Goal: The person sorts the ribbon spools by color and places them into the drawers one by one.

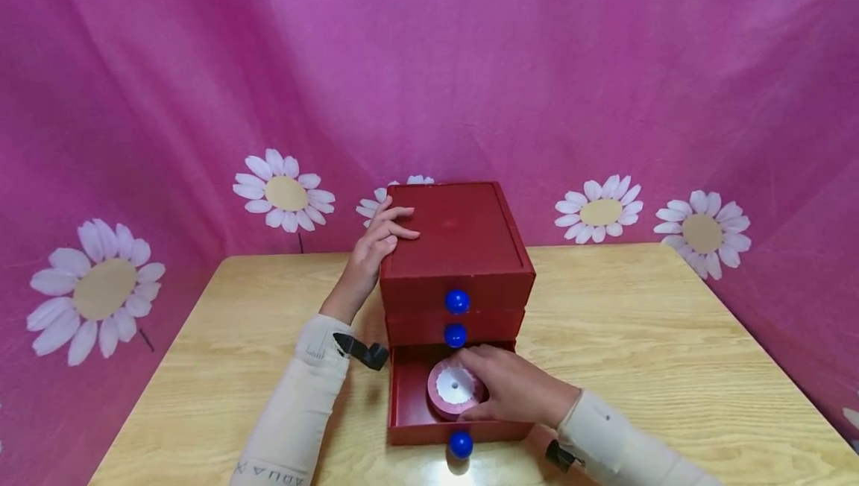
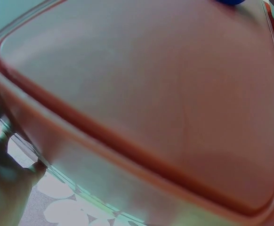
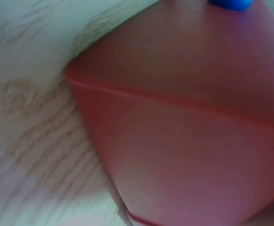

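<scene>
A red drawer unit [image 1: 451,236] with blue knobs stands on the table. Its lowest drawer [image 1: 411,400] is pulled out, while the two upper ones are closed. In that drawer lies a roll of pink ribbon [image 1: 438,402] with a white centre. My right hand [image 1: 513,384] grips the roll from its right side, fingers behind and thumb in front. My left hand [image 1: 376,247] rests against the unit's upper left edge, fingers extended onto the top. The left wrist view shows part of the left hand [image 2: 7,181] beside the box. The right wrist view shows the drawer's outside, not the ribbon.
The wooden table [image 1: 637,337] extends to both sides of the unit. A pink cloth [image 1: 429,83] with white daisies hangs behind it and along the sides. Black brackets [image 1: 365,352] stick out from both sleeves near the wrists.
</scene>
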{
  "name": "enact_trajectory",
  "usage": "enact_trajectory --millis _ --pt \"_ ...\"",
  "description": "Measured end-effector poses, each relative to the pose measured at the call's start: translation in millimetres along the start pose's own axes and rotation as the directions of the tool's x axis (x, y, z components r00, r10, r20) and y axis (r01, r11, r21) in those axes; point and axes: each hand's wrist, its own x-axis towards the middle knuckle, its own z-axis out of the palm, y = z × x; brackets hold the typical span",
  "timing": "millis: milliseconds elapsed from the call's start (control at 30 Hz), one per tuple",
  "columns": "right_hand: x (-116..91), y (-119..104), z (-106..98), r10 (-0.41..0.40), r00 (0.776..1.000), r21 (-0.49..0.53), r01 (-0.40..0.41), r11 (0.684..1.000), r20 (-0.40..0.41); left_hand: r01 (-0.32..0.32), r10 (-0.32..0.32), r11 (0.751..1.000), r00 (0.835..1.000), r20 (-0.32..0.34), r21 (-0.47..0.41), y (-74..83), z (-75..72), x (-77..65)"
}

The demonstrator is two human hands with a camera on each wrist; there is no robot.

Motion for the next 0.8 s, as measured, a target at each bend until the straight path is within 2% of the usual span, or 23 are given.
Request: enact_trajectory --millis 200,567,800 --pt "0.0 -1.1 5.6 -0.005 0.999 -0.022 0.005 1.0 0.037 0.02 -0.02 1.0 1.0 0.008 0.003 -0.3 0.6 -6.6" --pt "2.9 1.6 2.5 -0.082 0.997 -0.093 0.081 0.992 -0.005 0.007 -0.007 1.0 1.0 0.013 0.006 0.5 -0.2 -1.3" --pt "3.3 1.9 -0.7 -0.07 0.998 -0.071 0.07 0.995 0.01 -0.007 0.007 1.0 1.0 0.012 0.005 0.5 -1.3 0.1"
